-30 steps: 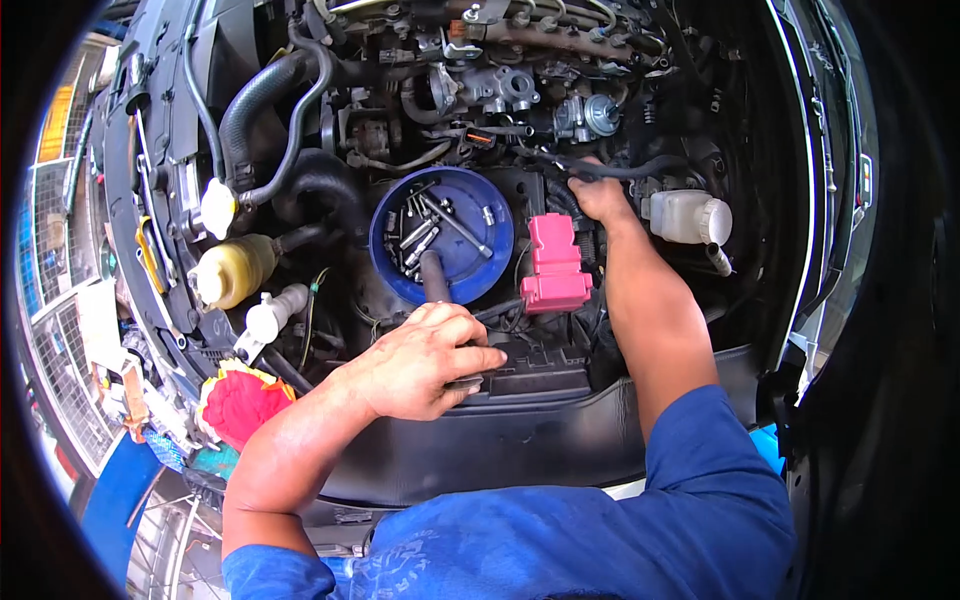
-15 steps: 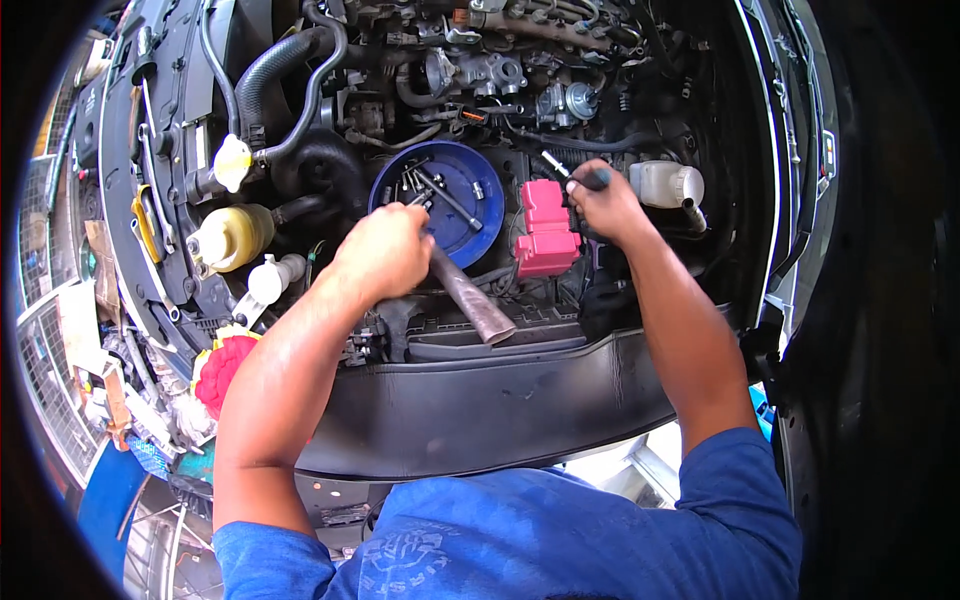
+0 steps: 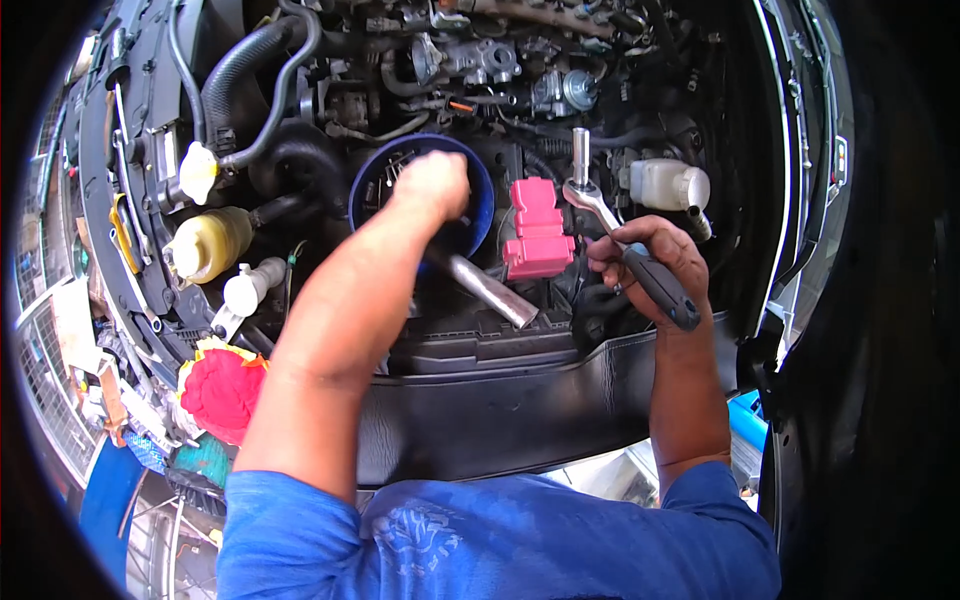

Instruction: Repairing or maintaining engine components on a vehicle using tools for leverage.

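Note:
My right hand (image 3: 665, 260) is closed around the dark, rubbery handle of a ratchet wrench (image 3: 655, 280), to the right of the pink-red cover (image 3: 539, 240). A long chrome socket (image 3: 581, 158) points away from me on the ratchet's head. Over the blue bowl (image 3: 484, 215), my left hand (image 3: 434, 185) is curled, its fingertips hidden and slightly blurred. Whatever it may grip cannot be seen. Small metal parts (image 3: 392, 174) show in the bowl beside that hand. A metal pipe (image 3: 490, 290) slants from under my left wrist toward the near edge of the engine bay.
Yellowed reservoir (image 3: 208, 245) and hoses (image 3: 250, 75) stand left of the bowl; a white reservoir (image 3: 668, 185) is on the right. Wrenches (image 3: 135, 235) lie along the left fender. A red cloth (image 3: 224, 392) sits by my left forearm. A black padded cover (image 3: 480, 425) drapes the front edge.
My left hand has shifted farther over the bowl, away from the pipe's near part. My right hand has drawn back toward me, and the ratchet with its socket now shows fully.

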The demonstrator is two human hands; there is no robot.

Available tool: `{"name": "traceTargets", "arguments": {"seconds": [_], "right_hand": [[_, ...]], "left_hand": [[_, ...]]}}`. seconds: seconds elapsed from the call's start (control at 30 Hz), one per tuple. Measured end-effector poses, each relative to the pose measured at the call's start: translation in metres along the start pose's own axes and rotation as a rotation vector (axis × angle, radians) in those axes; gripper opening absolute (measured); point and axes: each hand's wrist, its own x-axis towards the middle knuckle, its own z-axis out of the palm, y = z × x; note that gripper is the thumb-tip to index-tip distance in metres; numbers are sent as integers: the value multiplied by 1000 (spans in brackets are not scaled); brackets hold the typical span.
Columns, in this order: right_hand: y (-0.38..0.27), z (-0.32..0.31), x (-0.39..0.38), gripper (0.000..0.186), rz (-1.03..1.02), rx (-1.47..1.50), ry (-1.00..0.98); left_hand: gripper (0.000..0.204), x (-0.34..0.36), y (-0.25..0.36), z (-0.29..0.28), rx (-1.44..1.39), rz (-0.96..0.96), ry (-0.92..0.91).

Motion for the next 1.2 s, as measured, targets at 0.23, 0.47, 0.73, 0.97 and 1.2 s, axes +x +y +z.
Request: {"name": "traceTargets", "arguments": {"seconds": [0.23, 0.47, 0.73, 0.97, 1.2], "right_hand": [[6, 29, -5, 103, -286, -214, 84], [2, 49, 15, 110, -340, -362, 11], [0, 59, 55, 81, -251, -323, 50], [19, 59, 46, 76, -224, -773, 89], [28, 66, 50, 67, -167, -1183, 6]], "left_hand": [[27, -46, -30, -76, 83, 167, -1], [25, -88, -55, -69, 13, 52, 99], [21, -95, -37, -18, 244, 55, -136], [53, -113, -31, 16, 199, 194, 74], [48, -105, -25, 20, 120, 290, -183]]}}
